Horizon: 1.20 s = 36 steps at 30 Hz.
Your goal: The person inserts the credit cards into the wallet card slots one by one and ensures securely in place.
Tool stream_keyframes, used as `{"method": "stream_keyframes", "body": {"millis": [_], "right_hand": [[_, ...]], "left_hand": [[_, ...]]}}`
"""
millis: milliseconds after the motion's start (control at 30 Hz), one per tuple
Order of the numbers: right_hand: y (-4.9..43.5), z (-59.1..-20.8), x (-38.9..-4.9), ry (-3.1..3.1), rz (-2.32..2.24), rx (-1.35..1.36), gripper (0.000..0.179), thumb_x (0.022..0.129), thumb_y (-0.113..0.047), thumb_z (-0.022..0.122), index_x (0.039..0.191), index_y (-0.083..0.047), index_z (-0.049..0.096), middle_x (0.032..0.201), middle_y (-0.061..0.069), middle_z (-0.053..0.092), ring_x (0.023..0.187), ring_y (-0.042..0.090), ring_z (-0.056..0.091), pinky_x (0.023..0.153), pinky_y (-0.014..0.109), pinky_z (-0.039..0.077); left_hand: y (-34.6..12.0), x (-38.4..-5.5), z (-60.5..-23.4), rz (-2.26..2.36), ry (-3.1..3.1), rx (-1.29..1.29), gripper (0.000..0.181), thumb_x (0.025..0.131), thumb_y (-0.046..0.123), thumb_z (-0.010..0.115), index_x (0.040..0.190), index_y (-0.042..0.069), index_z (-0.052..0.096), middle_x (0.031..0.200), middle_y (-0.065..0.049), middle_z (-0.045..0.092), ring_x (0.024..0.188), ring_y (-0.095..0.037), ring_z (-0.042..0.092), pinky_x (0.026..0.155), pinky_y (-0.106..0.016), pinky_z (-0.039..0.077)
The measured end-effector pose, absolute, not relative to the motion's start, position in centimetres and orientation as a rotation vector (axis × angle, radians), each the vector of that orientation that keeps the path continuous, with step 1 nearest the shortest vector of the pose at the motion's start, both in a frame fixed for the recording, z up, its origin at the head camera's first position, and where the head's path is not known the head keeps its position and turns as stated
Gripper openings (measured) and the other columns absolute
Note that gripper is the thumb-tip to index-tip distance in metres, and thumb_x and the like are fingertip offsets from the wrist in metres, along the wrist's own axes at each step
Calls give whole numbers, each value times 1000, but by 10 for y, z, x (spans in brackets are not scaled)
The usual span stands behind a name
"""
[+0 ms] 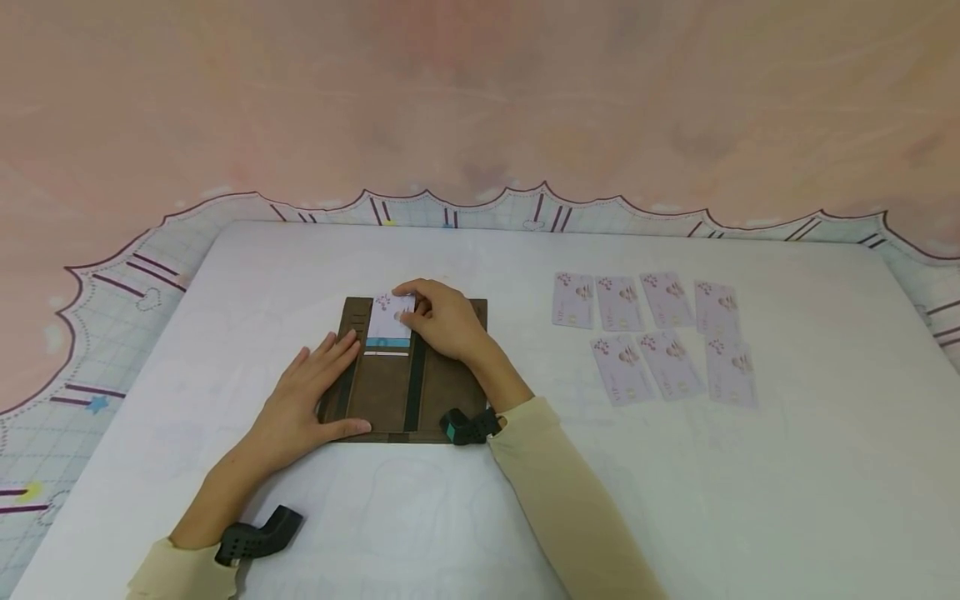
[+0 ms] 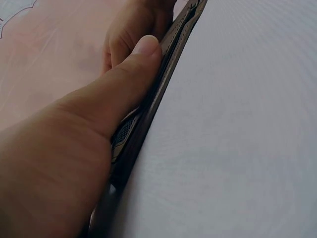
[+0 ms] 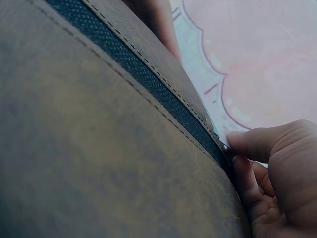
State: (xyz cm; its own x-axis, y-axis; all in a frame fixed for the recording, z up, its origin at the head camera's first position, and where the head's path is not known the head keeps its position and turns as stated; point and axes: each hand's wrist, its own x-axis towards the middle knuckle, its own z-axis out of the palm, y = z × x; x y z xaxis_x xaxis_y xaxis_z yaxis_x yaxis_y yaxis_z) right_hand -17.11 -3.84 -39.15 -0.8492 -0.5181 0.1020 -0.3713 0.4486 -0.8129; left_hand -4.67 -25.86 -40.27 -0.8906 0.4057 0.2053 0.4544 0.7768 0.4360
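Note:
A brown wallet [image 1: 380, 396] with dark green strips lies opened out on the white table. In its left half, a pale card [image 1: 388, 321] with a blue band along its lower part stands above a slot, and a thin white edge shows just below it. My right hand [image 1: 453, 323] pinches this card between thumb and fingers near its upper right side. Stretched flat, my left hand [image 1: 303, 400] rests on the wallet's left side, fingers straight. The left thumb [image 2: 133, 74] presses along the wallet's lower edge in the left wrist view. The card's lower end is hidden.
To the right, several pale purple printed cards [image 1: 622, 369] lie in two uneven rows. The white table [image 1: 750, 500] carries everything, and a patterned cloth border [image 1: 465, 218] runs behind it. Each wrist wears a black band [image 1: 258, 535].

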Motion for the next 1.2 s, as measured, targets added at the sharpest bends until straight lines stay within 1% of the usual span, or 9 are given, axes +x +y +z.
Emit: {"method": "stream_keyframes", "body": {"millis": [200, 433, 733, 1000, 1200], "right_hand": [[-38, -393, -172, 2515, -1387, -794, 32, 93, -17, 63, 124, -12, 62, 85, 1, 56, 73, 14, 50, 61, 22, 41], [-39, -394, -171, 2523, -1396, -807, 28, 93, -14, 63, 121, -12, 64, 85, 0, 57, 74, 13, 51, 63, 21, 41], [-38, -395, -171, 2493, -1441, -786, 24, 94, -13, 62, 117, -13, 67, 85, 0, 58, 74, 13, 51, 64, 21, 42], [-37, -396, -172, 2471, -1478, -786, 22, 95, -14, 60, 115, -13, 69, 92, -1, 64, 77, 12, 53, 69, 21, 45], [-36, -396, -172, 2470, -1482, -797, 21, 95, -14, 60, 113, -12, 70, 94, 0, 66, 77, 11, 54, 69, 19, 45]], "left_hand": [[-259, -47, -403, -685, -2865, -713, 109, 67, 57, 79, 151, 9, 29, 156, -10, 24, 143, -32, 15, 116, -47, 5], [-260, -46, -403, -668, -2872, -699, 107, 69, 55, 79, 152, 11, 27, 157, -9, 24, 144, -30, 14, 116, -47, 5], [-259, -47, -404, -671, -2869, -697, 107, 69, 54, 79, 151, 10, 27, 156, -10, 24, 144, -30, 14, 116, -47, 5], [-259, -47, -405, -679, -2875, -686, 108, 68, 52, 81, 152, 11, 27, 156, -9, 24, 144, -30, 14, 116, -47, 4], [-259, -47, -405, -678, -2877, -687, 108, 68, 52, 81, 152, 11, 26, 156, -8, 24, 144, -29, 13, 116, -47, 4]]}}
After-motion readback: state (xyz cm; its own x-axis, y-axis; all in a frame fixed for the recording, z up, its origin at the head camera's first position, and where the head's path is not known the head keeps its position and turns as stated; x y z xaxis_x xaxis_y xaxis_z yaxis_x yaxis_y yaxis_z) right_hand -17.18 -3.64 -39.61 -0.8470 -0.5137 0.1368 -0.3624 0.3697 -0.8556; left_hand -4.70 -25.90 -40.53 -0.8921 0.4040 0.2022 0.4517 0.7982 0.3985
